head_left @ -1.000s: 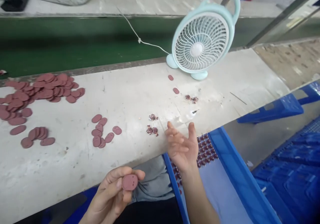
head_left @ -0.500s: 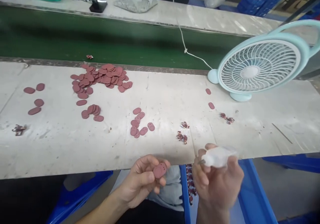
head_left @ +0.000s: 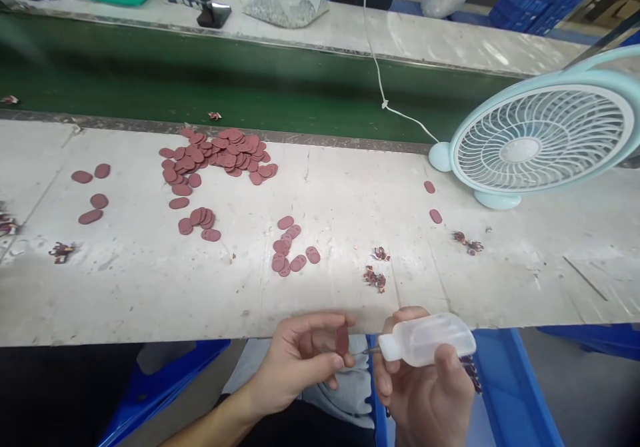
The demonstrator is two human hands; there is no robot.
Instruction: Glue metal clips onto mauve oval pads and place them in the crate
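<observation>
Since the earlier frame, the right hand (head_left: 425,387) has brought its translucent white plastic squeeze bottle (head_left: 435,340) across to the left hand (head_left: 295,360), and the reddish-brown oval disc (head_left: 343,339) pinched there has turned from face-on to nearly edge-on. Both hands are partly closed, just past the near edge of the white desk (head_left: 150,300). Left thumb and fingers grip the disc by its rim; whether it is 1 disc or 2 overlapping, I cannot tell. Right fingers and thumb wrap the bottle, its thin metal nozzle (head_left: 371,350) pointing left, just beside the disc; contact cannot be made out.

Work on the held disc looks to be under way, though no liquid shows on it. Plenty of loose pieces are left: a large heap of matching discs (head_left: 230,150) at the far side, a smaller overlapping pile (head_left: 203,219) in front of it, and a middle cluster of discs with small dark marks (head_left: 283,244). Further left lie 4 discs, and 2 more sit near the pale blue fan (head_left: 520,150). Small maroon-and-white clumps (head_left: 375,279) rest between the cluster and the right hand. Below the desk, a blue plastic tray (head_left: 520,380) holds dark red pieces (head_left: 471,372), likely finished ones; the right arm and hand hide too much to judge how many.
</observation>
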